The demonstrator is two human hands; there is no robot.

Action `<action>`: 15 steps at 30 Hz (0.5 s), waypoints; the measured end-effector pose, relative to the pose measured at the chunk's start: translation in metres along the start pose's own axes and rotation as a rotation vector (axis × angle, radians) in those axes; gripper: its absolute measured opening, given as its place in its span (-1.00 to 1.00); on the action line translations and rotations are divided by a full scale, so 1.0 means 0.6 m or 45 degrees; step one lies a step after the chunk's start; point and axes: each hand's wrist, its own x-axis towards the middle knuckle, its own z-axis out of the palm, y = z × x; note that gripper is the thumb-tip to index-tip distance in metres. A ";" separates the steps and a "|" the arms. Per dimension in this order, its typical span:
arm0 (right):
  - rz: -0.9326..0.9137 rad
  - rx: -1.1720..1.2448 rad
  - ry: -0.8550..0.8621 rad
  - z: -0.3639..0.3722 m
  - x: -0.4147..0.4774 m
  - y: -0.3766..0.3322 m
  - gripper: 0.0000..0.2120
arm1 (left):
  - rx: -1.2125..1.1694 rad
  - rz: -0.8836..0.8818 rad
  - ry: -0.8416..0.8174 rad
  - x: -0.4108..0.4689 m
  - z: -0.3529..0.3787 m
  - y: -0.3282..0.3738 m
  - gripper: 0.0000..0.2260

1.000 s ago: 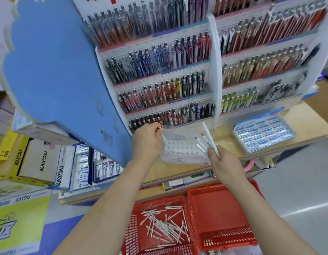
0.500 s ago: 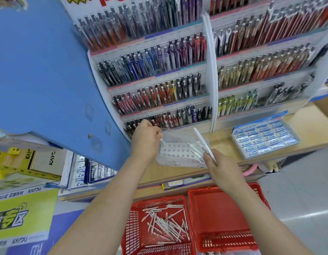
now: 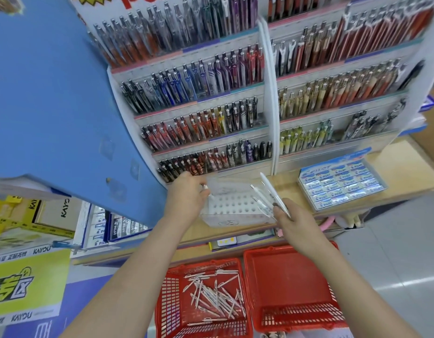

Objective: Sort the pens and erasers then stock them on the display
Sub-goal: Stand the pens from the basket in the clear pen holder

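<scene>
Pinching one white pen [image 3: 209, 194] in your left hand [image 3: 189, 193] over the holed tray [image 3: 231, 206] on the shelf, seat its tip squarely in a hole while your right hand [image 3: 293, 222] grips the spare pens [image 3: 268, 195] clear.

A large blue panel [image 3: 47, 93] fills the upper left, tilted out over yellow boxes [image 3: 13, 215] printed KAYOU. Below them, a yellow-green poster [image 3: 28, 286] with the same brand name lies against a blue surface. At the lower right, a grey floor [image 3: 393, 254] shows bright streaks of reflected light, and a pink curved object [image 3: 331, 222] pokes out under the wooden desk [image 3: 403, 174].
</scene>
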 end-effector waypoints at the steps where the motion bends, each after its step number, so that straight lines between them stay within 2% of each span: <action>1: -0.009 0.060 0.001 -0.001 -0.005 -0.002 -0.87 | -0.010 -0.008 0.019 -0.003 -0.001 0.001 -0.81; 5: -0.037 0.380 -0.015 -0.002 -0.031 -0.029 -0.81 | -0.029 -0.004 0.131 -0.015 -0.021 0.008 -0.78; 7: -0.056 0.459 -0.050 -0.002 -0.041 -0.049 -0.85 | -0.147 0.040 0.193 -0.030 -0.038 0.024 -0.81; 8: -0.060 0.509 -0.075 -0.002 -0.045 -0.059 -0.89 | -0.297 0.035 0.130 -0.041 -0.047 0.038 -0.82; 11: -0.087 0.657 -0.166 -0.003 -0.054 -0.085 -0.95 | -1.022 -0.137 -0.312 -0.073 -0.062 0.087 -0.85; 13: -0.078 0.726 -0.212 -0.006 -0.058 -0.097 -0.94 | -1.253 -0.241 -0.355 -0.082 -0.065 0.099 -0.88; 15: -0.033 0.761 -0.256 -0.014 -0.059 -0.102 -0.89 | -1.269 -0.276 -0.267 -0.082 -0.068 0.096 -0.94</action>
